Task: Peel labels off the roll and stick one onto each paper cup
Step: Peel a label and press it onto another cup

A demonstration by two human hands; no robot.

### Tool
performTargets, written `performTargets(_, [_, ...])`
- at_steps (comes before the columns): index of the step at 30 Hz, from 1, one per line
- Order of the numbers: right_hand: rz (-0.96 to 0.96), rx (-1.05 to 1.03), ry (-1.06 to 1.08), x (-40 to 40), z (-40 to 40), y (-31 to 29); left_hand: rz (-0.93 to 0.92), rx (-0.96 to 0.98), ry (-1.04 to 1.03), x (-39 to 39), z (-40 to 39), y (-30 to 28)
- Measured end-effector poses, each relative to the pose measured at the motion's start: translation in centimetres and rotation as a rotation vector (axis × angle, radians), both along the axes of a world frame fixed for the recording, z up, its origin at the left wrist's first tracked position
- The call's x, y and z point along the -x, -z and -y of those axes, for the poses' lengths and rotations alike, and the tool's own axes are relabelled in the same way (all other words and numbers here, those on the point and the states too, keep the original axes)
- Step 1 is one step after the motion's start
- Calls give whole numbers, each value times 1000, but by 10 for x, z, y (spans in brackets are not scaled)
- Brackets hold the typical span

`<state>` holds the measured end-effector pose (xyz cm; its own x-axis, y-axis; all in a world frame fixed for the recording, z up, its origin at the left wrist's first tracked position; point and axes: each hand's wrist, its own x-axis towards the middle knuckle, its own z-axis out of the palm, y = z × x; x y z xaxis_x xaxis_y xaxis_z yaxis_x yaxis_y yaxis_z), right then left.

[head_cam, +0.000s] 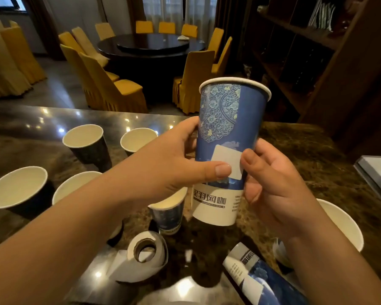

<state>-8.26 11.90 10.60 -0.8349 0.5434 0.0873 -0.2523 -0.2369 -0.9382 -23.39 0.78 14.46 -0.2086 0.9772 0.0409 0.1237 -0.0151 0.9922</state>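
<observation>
I hold a tall blue paper cup [227, 133] upright above the dark stone table [26, 126]. My left hand [176, 159] grips its left side, thumb pressing on a white label [227, 156] stuck on the cup's front. My right hand [271, 183] holds the cup's right side, its thumb at the label's right edge. The label roll [147, 249] lies on the table below, with a strip of backing paper trailing from it. Several open cups stand on the table at left [84, 139], and one small cup [167, 212] stands just below my left hand.
A stack of cups [262, 280] lies on its side at the bottom right, beside a white cup [343, 225]. A grey tray edge [376, 175] sits at far right. Yellow-covered chairs [110, 84] and a round table [150, 47] stand beyond the counter; wooden shelves [306, 51] rise at right.
</observation>
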Motion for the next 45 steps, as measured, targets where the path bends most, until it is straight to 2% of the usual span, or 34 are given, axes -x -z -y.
performTargets(6, [38,11,20,-6,9,4,20,2,75,7,9,7])
performTargets(9, [108,-100,74,-15,8,2,28,-42,72,7,7,12])
performTargets(14, [304,-395,288,-14,6,3,-325,-8,140,9,-1,14])
performTargets(16, [345,-412,382,-11,5,10,-486,-15,43,7,-5,16])
performTargets(17, [371,-413,424,-10,3,15,-558,-36,-76,4,-4,18])
performTargets(19, [433,-411,483,-7,0,25,-632,-223,-313,-6,7,21])
performTargets(20, [457,-410,500,-4,-2,31,-672,-375,-346,-13,17,23])
performTargets(22, [497,-432,525,3,-1,43,-759,-548,-154,-29,40,37])
performTargets(25, [579,-484,537,16,-3,67,-1017,-364,328,-52,57,88])
performTargets(27, [654,-536,534,22,-7,86,-1266,-309,470,-63,54,132])
performTargets(29, [713,-553,523,24,-12,96,-1376,-259,525,-71,46,160])
performTargets(33, [764,-565,506,24,-19,107,-1381,-229,436,-84,35,182])
performTargets(40, [779,-530,466,25,-24,107,-1349,-179,181,-103,24,182])
performTargets(45, [845,-584,396,21,-24,102,-1368,-59,141,-96,30,181])
